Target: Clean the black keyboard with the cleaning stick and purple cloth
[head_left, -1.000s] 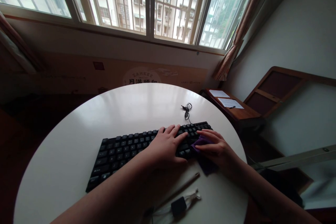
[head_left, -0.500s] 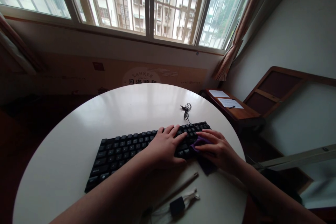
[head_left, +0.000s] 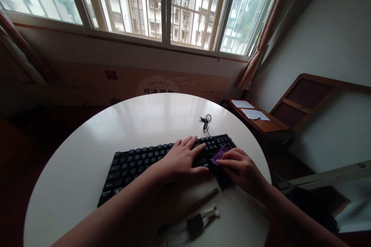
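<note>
A black keyboard [head_left: 136, 162] lies at a slant across the white round table [head_left: 87, 139]. My left hand [head_left: 184, 158] rests flat on its keys with the fingers spread. Between the closed thumb and fingers of my right hand [head_left: 239, 166] is a purple cloth [head_left: 218, 156], over the keys toward the keyboard's right end. Part of the keyboard is hidden under my left hand and forearm.
Beyond the keyboard lies its bundled black cable [head_left: 206, 121]. Nearer me are a slim stick-like thing [head_left: 207, 196] and a small black box [head_left: 195, 224] with white cords. A wooden chair [head_left: 272, 123] to the right holds papers [head_left: 255, 114] and a pen.
My right hand has drawn its fingers together in a pinch, so more of the purple cloth shows. My left hand stays nearly in place on the keyboard. The view has shifted slightly.
</note>
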